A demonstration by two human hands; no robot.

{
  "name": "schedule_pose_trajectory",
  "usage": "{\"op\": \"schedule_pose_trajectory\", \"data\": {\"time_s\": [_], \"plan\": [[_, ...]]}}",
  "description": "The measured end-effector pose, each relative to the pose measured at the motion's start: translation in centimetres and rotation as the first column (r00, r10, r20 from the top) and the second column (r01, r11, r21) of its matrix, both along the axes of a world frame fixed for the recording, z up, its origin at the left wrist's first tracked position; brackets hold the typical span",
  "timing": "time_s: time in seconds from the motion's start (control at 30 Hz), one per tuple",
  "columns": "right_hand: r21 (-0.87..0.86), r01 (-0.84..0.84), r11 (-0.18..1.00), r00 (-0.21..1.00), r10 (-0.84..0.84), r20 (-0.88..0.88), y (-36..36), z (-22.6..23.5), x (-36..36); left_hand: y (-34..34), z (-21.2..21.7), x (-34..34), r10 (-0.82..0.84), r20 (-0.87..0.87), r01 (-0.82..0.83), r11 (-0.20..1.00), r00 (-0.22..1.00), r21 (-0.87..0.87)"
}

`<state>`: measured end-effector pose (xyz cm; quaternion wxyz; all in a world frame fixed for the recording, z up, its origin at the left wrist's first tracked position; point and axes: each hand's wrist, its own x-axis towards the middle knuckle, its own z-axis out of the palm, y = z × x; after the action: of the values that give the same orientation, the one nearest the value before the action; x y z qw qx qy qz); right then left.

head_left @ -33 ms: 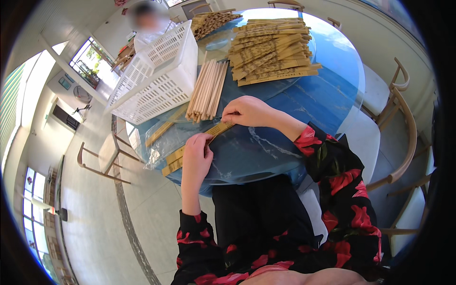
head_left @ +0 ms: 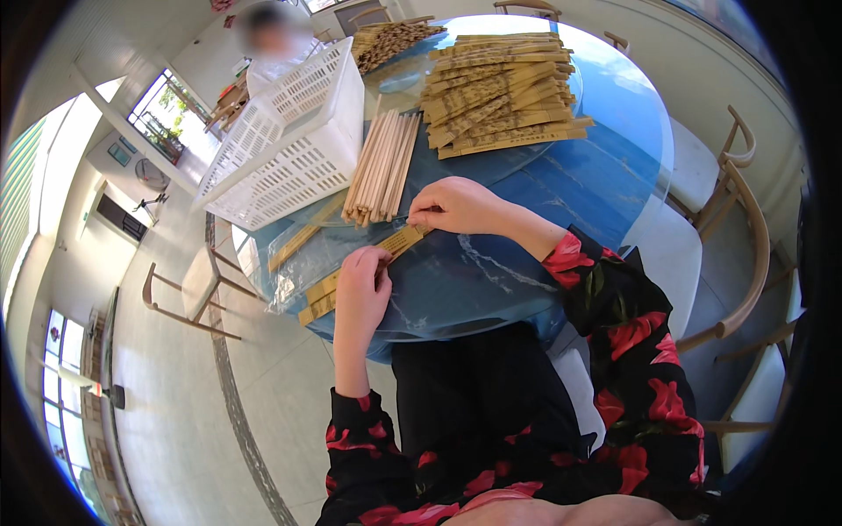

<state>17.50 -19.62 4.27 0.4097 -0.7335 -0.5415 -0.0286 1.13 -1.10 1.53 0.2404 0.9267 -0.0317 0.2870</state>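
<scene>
A brown printed paper chopstick sleeve (head_left: 403,243) lies slantwise near the front edge of the round table. My left hand (head_left: 361,285) is closed on its lower left part, the fingertips hidden beneath the hand. At the sleeve's upper right end, my right hand (head_left: 460,207) pinches it between thumb and fingers. Just beyond sits a bundle of bare wooden chopsticks (head_left: 382,171). More paper sleeves (head_left: 321,298) stick out to the left of my left hand, beside crumpled clear plastic film (head_left: 289,273).
A white slatted plastic basket (head_left: 303,171) stands at the table's left edge. A large pile of paper sleeves (head_left: 500,101) lies at the far side, with a heap of brown sticks (head_left: 392,44) behind. Wooden chairs (head_left: 732,254) surround the blue-covered table (head_left: 517,254). Another person (head_left: 272,53) sits beyond the basket.
</scene>
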Motion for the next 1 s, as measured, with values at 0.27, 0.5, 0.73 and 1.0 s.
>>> {"op": "schedule_pose_trajectory", "data": {"time_s": [0.27,0.5,0.73,1.0], "plan": [[0.039,-0.024,0.999,0.745,0.044,-0.665,0.0,0.7,-0.3,-1.2,2.8,1.7,-0.014,0.436,-0.130,0.945,0.900,0.299],[0.028,-0.174,0.984,0.590,0.127,-0.797,-0.3,0.2,-0.7,-1.3,1.4,2.0,-0.029,0.280,-0.025,0.982,0.960,0.187],[-0.028,-0.297,0.954,0.628,0.173,-0.759,-0.5,0.1,-0.5,-1.1,1.3,2.1,-0.065,0.237,0.040,0.993,0.969,0.111],[-0.022,-0.247,0.969,0.618,0.140,-0.774,-0.8,0.1,-0.4,-1.3,1.5,2.1,-0.141,0.205,0.114,0.984,0.969,0.138]]}}
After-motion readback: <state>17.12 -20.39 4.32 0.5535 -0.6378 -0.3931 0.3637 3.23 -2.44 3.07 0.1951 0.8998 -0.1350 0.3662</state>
